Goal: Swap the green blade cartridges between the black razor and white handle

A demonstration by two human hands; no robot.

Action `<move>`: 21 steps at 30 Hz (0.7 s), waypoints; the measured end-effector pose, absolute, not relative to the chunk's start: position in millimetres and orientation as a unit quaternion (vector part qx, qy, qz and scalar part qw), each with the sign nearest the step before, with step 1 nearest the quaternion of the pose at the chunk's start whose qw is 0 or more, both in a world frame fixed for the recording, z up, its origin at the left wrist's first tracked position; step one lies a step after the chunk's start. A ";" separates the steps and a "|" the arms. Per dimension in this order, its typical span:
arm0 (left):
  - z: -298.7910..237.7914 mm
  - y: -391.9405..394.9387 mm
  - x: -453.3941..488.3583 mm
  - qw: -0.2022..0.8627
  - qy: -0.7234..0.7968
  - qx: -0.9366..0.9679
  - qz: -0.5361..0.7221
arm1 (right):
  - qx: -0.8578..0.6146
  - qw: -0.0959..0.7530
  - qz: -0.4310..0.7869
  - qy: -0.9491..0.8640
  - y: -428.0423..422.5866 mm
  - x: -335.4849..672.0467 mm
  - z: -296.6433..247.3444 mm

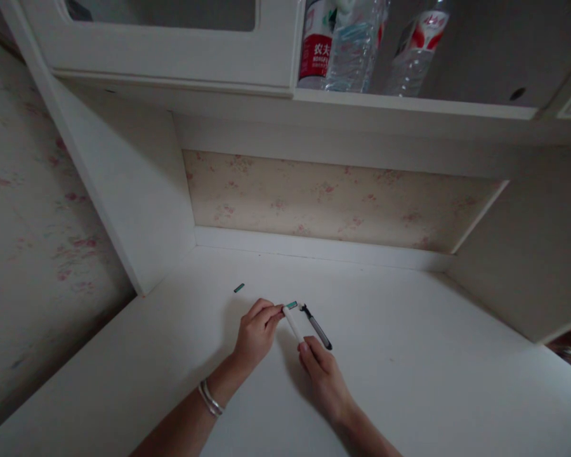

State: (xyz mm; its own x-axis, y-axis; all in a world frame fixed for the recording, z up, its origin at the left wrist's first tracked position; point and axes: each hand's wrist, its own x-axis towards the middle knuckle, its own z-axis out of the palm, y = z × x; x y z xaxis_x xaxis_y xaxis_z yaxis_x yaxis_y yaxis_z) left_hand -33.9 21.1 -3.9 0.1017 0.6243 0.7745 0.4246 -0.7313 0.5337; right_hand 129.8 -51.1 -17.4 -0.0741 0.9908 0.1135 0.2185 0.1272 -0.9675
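Note:
A white razor handle (292, 324) slants up between my hands, its lower end gripped in my right hand (321, 374). At its top sits a green-and-dark razor cartridge (291, 305). The fingers of my left hand (257, 330) are pinched at the left end of that cartridge; whether it is locked on the handle I cannot tell. Just to the right lies a black and grey razor handle (318, 329) on the desk, with no blade cartridge visible on it. A second green cartridge (238, 288) lies on the desk beyond my left hand.
The white desk (400, 393) runs back to a low ledge below flowered wallpaper (276, 197). White side panels (128, 190) stand left and right. Overhead, a shelf (409, 106) holds several plastic bottles (416, 51), beside a white cabinet door (171, 54).

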 end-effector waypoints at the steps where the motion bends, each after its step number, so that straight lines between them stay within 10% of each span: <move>1: -3.7 20.8 -33.9 0.089 0.355 0.738 0.567 | -0.500 0.450 0.431 -0.601 -51.5 129.7 -17.6; 21: -1.8 19.4 -33.9 0.104 0.341 0.734 0.579 | -0.522 0.455 0.394 -0.605 -53.2 134.6 -17.6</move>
